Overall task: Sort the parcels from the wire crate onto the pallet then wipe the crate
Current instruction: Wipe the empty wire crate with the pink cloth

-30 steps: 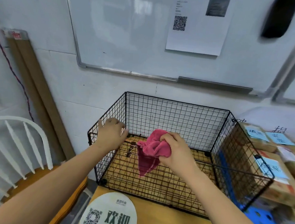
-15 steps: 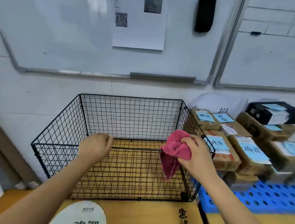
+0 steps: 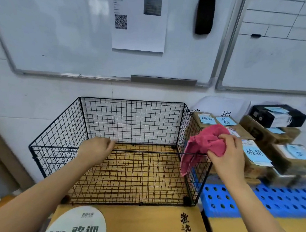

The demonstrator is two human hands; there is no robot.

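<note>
A black wire crate (image 3: pixel 131 101) of square mesh stands on a yellow wooden tabletop (image 3: pixel 140 223), with its back panel close to a white wall. The wood shows through the mesh floor.

The left hand (image 3: pixel 95 150) sits on the top wire of the crate's front panel, left of its middle, and its fingers curl over that wire and grip it. The right hand (image 3: pixel 228 154) is at the front right corner of the crate, at rim height. Its fingers are closed round a bunched pink cloth (image 3: pixel 207 142). The cloth lies against the top of the right panel, and a loose tail hangs down behind the front mesh, just inside that corner.

Right of the crate, brown cardboard parcels (image 3: pixel 291 159) with pale blue handwritten labels are stacked on a blue perforated plastic pallet (image 3: pixel 262 199). A black box (image 3: pixel 276 116), also labelled, lies on top of the far stack. The nearest parcels are just beside the crate's right panel, partly hidden by the right hand.

A round white sticker (image 3: pixel 79 223) with dark characters lies on the tabletop in front of the crate. Above it on the wall hangs a whiteboard (image 3: pixel 64 26) that carries a white printed sheet (image 3: pixel 138 36) with a square code and a black eraser (image 3: pixel 205 15).
</note>
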